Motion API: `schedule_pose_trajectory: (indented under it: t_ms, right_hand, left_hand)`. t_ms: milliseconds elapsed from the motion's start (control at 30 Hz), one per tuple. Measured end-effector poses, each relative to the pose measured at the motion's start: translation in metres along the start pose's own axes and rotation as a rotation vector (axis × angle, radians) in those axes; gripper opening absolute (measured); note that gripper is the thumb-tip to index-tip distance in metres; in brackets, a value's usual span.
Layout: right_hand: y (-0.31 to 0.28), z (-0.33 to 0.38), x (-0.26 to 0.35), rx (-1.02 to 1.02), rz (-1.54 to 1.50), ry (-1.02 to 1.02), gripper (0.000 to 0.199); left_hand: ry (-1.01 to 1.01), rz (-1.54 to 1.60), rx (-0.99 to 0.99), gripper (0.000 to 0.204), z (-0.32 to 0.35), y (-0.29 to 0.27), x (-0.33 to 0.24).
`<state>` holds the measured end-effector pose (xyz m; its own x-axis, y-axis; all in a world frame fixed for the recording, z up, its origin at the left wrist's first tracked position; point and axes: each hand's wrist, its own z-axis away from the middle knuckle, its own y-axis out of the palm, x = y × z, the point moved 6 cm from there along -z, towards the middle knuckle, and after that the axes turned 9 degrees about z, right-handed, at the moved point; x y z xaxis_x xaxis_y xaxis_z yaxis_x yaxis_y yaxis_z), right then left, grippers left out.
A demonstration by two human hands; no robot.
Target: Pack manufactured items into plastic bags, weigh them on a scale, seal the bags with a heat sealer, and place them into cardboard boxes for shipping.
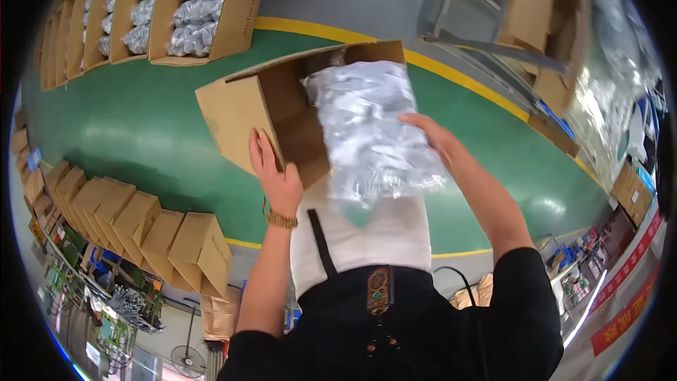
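A cardboard box [236, 114] is tipped in front of me, its open side facing my body. My left hand [278, 183] grips the edge of its left wall, fingers along the outside. A clear plastic bag [370, 123] full of silvery-white wrapped pieces covers the right part of the opening. My right hand [434, 140] holds this bag by its right side; the fingers under it are hidden. The bag's near end hangs out over my white garment [360, 243]. Part of the box's inside shows dark between the left wall and the bag.
Cardboard boxes [243, 10] filled with similar silvery bags line the far left. A row of open cardboard boxes [190, 240] stands at the near left. A metal rack [486, 46] carrying a box is at the far right. Yellow lines [310, 26] edge the green floor [141, 123].
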<state>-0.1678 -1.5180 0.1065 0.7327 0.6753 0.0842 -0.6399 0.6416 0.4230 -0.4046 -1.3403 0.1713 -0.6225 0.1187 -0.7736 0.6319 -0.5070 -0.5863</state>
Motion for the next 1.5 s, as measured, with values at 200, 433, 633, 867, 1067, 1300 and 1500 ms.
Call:
schedule_pose_trajectory:
  t_ms: [200,433,633,867,1067,1300,1500]
  right_hand:
    - [0.032,-0.211,0.019,0.056,0.731,-0.033,0.051]
    - [-0.061,-0.407,-0.042,-0.569,0.936,-1.042,0.070]
    - [-0.113,-0.273,0.029,-0.569,1.167,-0.465,0.048]
    - [0.018,0.123,0.100,-0.671,0.727,-0.867,0.020]
    - [-0.086,0.356,0.206,-1.015,-0.109,-1.389,0.026]
    - [-0.168,0.366,0.383,-0.548,-0.749,-1.299,0.055]
    - [-0.221,0.321,0.459,-0.549,-0.960,-1.147,0.058]
  left_hand:
    - [-0.048,-0.121,0.033,0.069,-0.001,-0.010,0.005]
    - [-0.199,-0.138,0.047,0.072,0.016,-0.019,-0.003]
    - [0.046,0.066,0.051,0.073,-0.023,0.004,-0.047]
    - [0.121,-0.010,-0.017,0.072,-0.023,0.012,-0.056]
    - [0.090,-0.104,-0.065,0.074,-0.045,0.016,-0.041]
    - [-0.047,-0.243,-0.029,0.074,-0.037,-0.002,-0.021]
    - [-0.030,-0.117,-0.151,0.072,-0.040,0.023,-0.035]
